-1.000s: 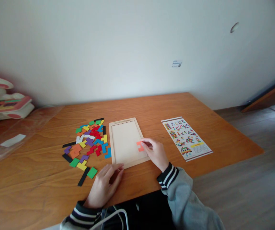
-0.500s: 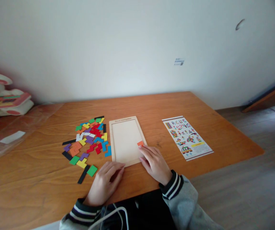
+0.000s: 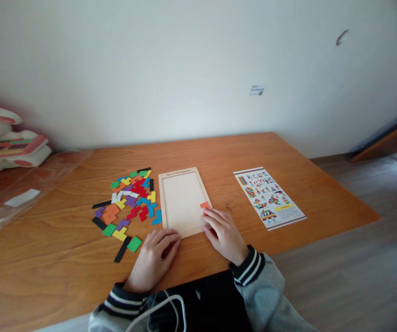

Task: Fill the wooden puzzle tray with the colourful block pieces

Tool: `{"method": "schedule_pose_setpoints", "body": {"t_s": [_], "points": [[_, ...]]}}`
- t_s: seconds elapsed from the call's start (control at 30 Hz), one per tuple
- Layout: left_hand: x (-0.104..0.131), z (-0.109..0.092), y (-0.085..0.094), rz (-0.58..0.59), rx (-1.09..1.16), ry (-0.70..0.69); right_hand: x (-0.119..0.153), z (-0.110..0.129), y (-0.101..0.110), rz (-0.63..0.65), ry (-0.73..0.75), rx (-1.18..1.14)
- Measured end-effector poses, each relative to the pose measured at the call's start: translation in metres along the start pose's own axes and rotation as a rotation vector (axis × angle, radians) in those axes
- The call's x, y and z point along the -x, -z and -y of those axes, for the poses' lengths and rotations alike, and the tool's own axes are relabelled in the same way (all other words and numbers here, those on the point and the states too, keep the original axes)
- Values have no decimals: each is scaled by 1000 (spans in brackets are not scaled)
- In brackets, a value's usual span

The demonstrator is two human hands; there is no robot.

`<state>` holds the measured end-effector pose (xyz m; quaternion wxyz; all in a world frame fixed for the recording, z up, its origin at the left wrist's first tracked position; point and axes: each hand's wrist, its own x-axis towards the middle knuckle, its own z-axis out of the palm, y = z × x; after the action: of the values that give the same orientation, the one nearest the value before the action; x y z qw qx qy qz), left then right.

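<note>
Orange piece (image 3: 204, 204): lay inside the wooden tray (image 3: 177, 173), by the right wall toward the near end. A second earlier, fingers had pinched it above the tray; now it sat low, partly hidden under the right hand (image 3: 224, 233). One piece was thus within the tray, by my judgement, though not surely let go. Right fingertips rested on it, thumb slightly apart; could not tell whether they gripped. Left hand (image 3: 153, 256) curled at the tray's near left corner, thumb and forefinger narrowly parted; hold on the rim unclear.

Brown wood-grained table (image 3: 247, 152). Left of the tray, loose coloured pieces (image 3: 137, 189); right, well apart, a printed sheet (image 3: 271, 200). Far left, clear plastic (image 3: 63, 170) and a pink-and-white object (image 3: 18, 147). Pale wall (image 3: 150, 83) behind; grey floor (image 3: 337, 244) at right.
</note>
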<state>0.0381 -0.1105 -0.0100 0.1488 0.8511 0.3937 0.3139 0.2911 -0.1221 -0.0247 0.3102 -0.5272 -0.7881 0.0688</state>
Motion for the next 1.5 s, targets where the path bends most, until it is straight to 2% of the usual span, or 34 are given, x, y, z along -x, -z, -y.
{"method": "schedule_pose_setpoints", "body": {"t_s": [0.17,0.37,0.5,0.63,0.7,0.8,0.9,0.97,1.07,1.3,1.5], "points": [[2,1,-1,16,0,5,-2,3,3,73,59,13],[2,3,-3,27,8,9,0,5,1,66,-10,99],[2,1,-3,28,5,7,1,5,0,78,7,122],[5,1,-2,-40,-94,19,2,2,0,66,23,118],[11,7,4,-135,-194,59,3,1,1,35,23,97],[25,24,21,-248,-353,117,3,1,2,1,28,52],[44,45,44,-241,-459,95,2,4,5,-20,57,5],[54,56,56,-195,-465,78,1,7,7,-35,86,-32],[63,65,64,-160,-469,46,0,9,10,-63,118,-80],[54,57,50,-91,-378,-35,0,10,10,-88,123,-124],[48,53,44,-91,-427,-11,1,9,9,-94,125,-130]]}}
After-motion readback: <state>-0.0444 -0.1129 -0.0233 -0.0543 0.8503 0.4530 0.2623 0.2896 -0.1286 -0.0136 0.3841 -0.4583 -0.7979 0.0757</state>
